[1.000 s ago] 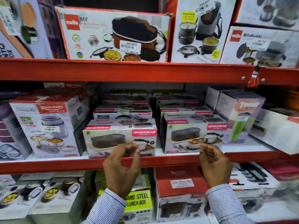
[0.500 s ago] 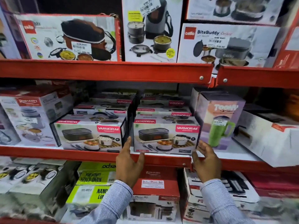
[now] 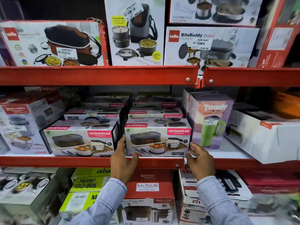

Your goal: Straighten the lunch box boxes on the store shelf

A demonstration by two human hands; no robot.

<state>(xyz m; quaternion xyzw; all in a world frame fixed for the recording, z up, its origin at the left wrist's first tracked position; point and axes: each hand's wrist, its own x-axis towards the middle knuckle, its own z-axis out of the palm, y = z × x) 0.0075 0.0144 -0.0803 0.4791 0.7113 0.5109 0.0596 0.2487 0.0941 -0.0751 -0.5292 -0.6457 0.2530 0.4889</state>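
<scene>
Both hands, the left hand [image 3: 124, 161] and right hand [image 3: 200, 160], cupped open against the box [image 3: 157, 142] ends; light, stiff cardboard probably slid easily, best squeezed at its lower corners.

Shelf rails [image 3: 97, 75] — red. Front lunch box box [image 3: 157, 140] — white with pink brand panel, dark grey container pictured. Mug box [image 3: 211, 120] — lilac and peach, green mug. Lower box [image 3: 87, 184] — lime green. Sleeves [image 3: 217, 195] — white with fine blue stripes.

Two front lunch boxes [image 3: 158, 141] [image 3: 79, 142] side by side on the middle shelf [image 3: 65, 161], tumbler box [image 3: 211, 120] just right.
</scene>
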